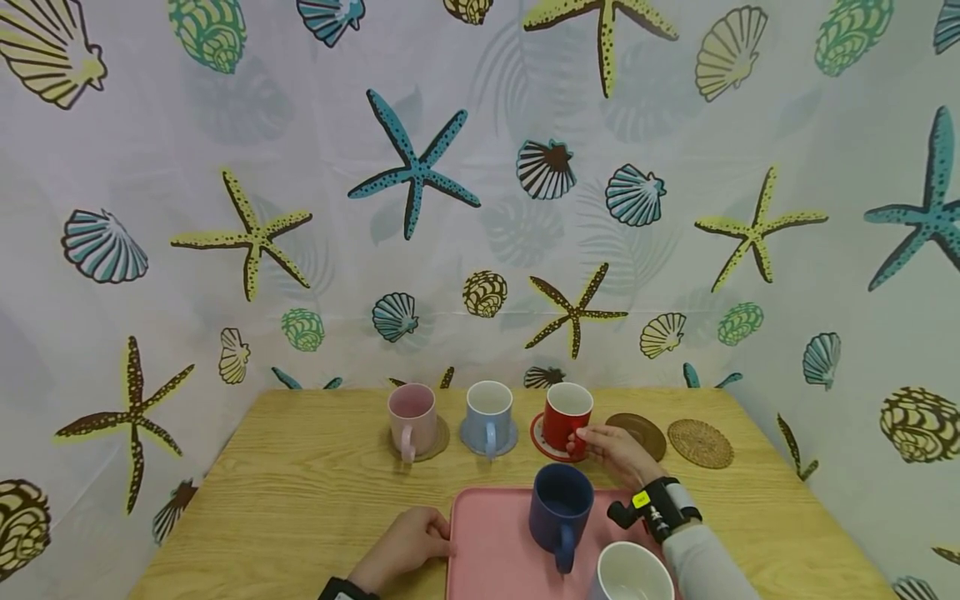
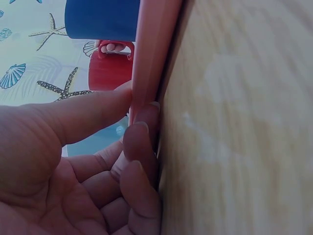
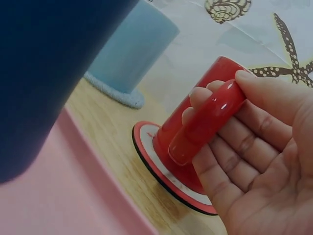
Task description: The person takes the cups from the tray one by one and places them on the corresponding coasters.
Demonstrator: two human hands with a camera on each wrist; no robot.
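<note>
My right hand (image 1: 618, 452) holds the red mug (image 1: 562, 421) by its handle (image 3: 210, 122), with the fingers through the loop and the thumb on top. The mug stands upright on a round red-and-white coaster (image 3: 146, 137). At the near side of the table, my left hand (image 1: 412, 540) grips the left edge of a pink tray (image 1: 487, 533). In the left wrist view, its thumb presses the rim (image 2: 149, 58) and the fingertips curl under it. On the tray are a navy mug (image 1: 555, 512) and a white-lined mug (image 1: 635, 575), cut off by the frame.
Left of the red mug stand a pink mug (image 1: 412, 417) on a brown coaster and a light blue mug (image 1: 489, 417) on a blue-grey coaster. To its right lie a brown coaster (image 1: 643, 432) and a woven coaster (image 1: 701, 443). A patterned cloth (image 1: 480, 250) hangs behind the table.
</note>
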